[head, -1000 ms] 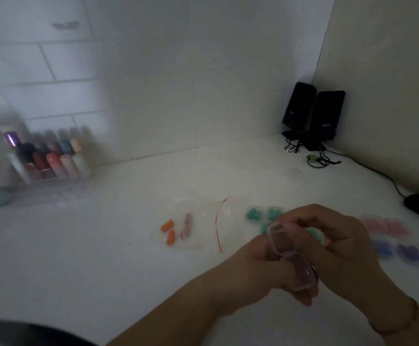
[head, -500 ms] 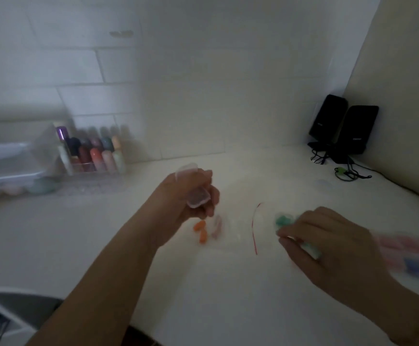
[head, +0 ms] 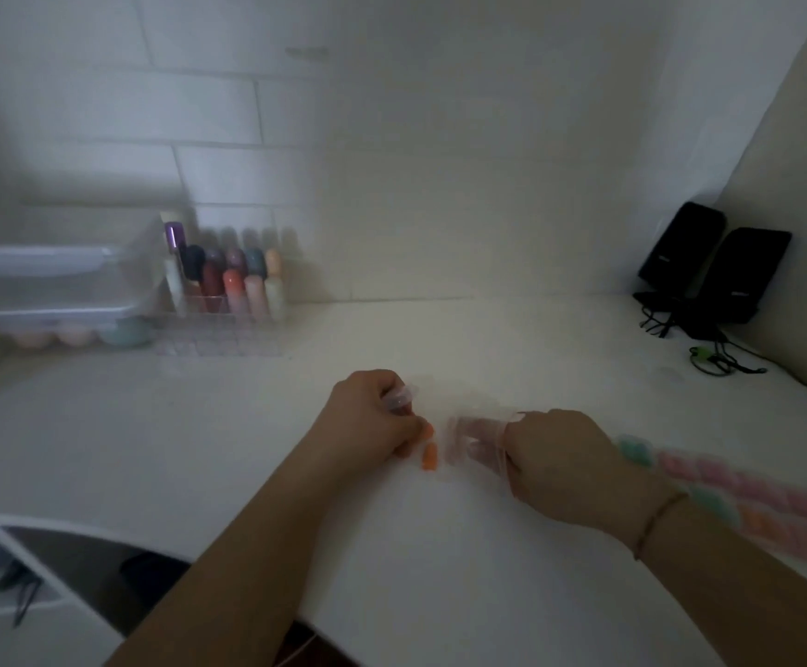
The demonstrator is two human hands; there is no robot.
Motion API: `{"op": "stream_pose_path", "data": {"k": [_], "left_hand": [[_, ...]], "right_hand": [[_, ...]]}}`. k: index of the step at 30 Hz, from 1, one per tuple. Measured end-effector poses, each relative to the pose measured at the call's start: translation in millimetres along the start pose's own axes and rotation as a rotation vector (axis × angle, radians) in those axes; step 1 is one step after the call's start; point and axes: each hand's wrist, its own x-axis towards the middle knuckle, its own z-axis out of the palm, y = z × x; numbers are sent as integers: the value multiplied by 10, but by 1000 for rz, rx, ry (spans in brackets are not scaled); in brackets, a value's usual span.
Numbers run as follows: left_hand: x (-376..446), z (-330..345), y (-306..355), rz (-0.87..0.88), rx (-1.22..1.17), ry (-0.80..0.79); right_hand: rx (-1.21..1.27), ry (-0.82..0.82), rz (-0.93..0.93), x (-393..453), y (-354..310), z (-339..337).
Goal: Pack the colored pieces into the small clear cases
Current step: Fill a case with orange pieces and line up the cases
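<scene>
- The row of pastel pink, teal and orange pieces point(head: 748, 493) at the lower right is motion-blurred and cut by the frame edge.
- The small clear plastic case point(head: 402, 396) is mostly hidden in the left hand point(head: 368, 416).
- The right hand's point(head: 560, 454) fingers blur through a clear plastic bag point(head: 469, 440).

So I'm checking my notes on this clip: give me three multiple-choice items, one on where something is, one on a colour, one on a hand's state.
1. Where do the black speakers stand?
A. far right corner of the counter
B. beside the bottle rack
C. between the hands

2. What colour are the loose pieces by the left hand?
A. blue
B. orange
C. black

3. What is the left hand doing?
A. lying flat and open
B. gripping a small clear case
C. hanging off the counter

Key: 1 A, they stand against the right wall; 2 B, both pieces between the hands are orange; 3 B, curled fingers wrap the case.
</scene>
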Motion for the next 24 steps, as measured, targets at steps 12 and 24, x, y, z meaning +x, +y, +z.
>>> {"op": "stream_pose_path", "data": {"k": [12,24], "left_hand": [[10,27,-33,43,14,-38],[-20,16,15,30,-149,-142]], "right_hand": [[74,71,191,302,-166,205],[365,179,301,273,-67,331]]}}
